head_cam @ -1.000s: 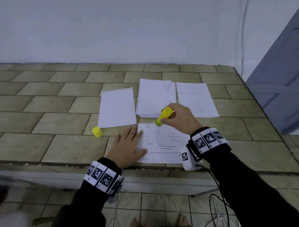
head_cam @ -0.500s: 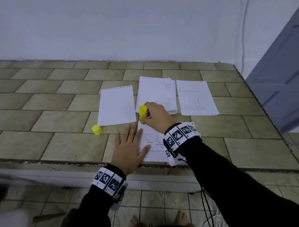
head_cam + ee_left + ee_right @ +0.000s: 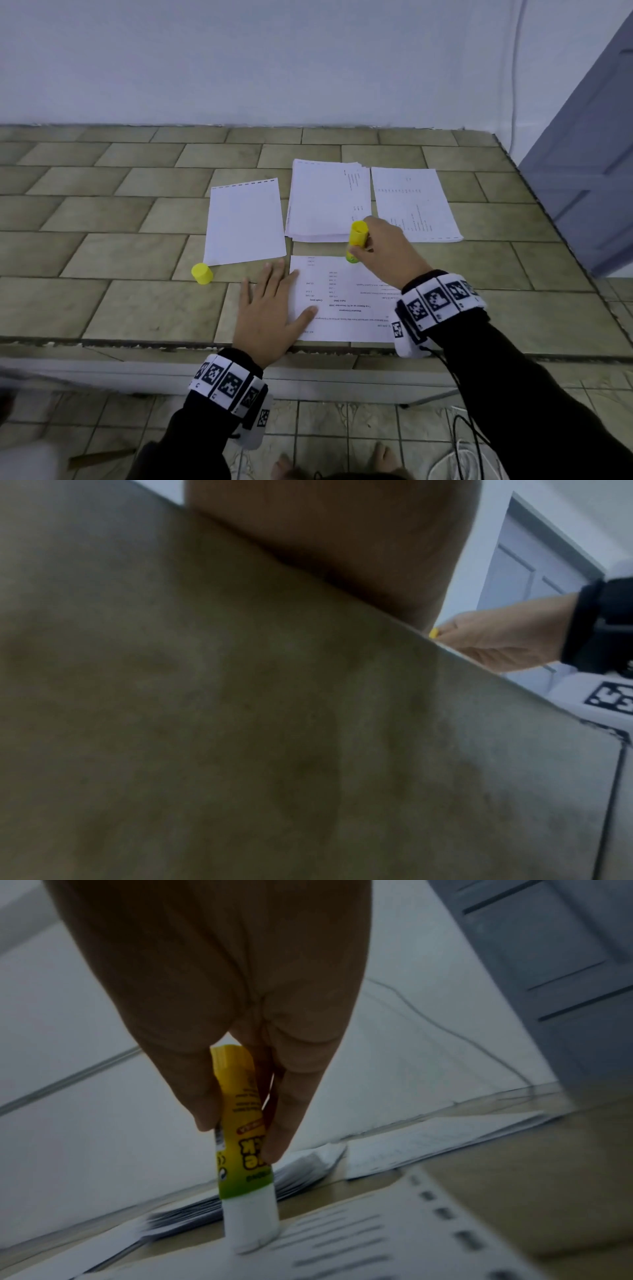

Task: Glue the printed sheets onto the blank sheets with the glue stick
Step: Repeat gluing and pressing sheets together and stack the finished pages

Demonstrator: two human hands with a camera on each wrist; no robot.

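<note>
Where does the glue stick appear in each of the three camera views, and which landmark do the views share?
Head view: the glue stick stands right of centre, held by the right hand, tip on the far edge of the printed sheet.
Left wrist view: only a small yellow bit shows at mid right, in the right hand.
Right wrist view: lower centre, white tip pressed on the sheet.
Shared landmark: the grey door.

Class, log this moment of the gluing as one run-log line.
step: applying glue | right hand: holds glue stick, tip on printed sheet far edge | left hand: flat, pinning sheet | cap: off, beside blank sheet
</note>
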